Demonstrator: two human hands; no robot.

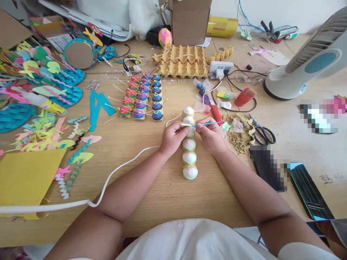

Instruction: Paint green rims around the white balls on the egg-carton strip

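Note:
A strip of egg carton cups (189, 157) runs away from me at the table's middle, its cups topped with white; the nearer ones have light green rims. Over its far part, my left hand (173, 136) pinches a thin light green strip (186, 125). Just right of it, my right hand (210, 135) is closed on a thin blue stick (211, 123), whose left end meets the green strip. Both hands partly cover the cup beneath them.
Painted cups (141, 95) with pins stand beyond my left hand. Scissors (261, 131), a red roll (245, 96), a power strip (221, 66) and a fan (303, 61) are at right. Paper cutouts (35, 131) cover the left side. A white cable (119, 164) crosses under my left forearm.

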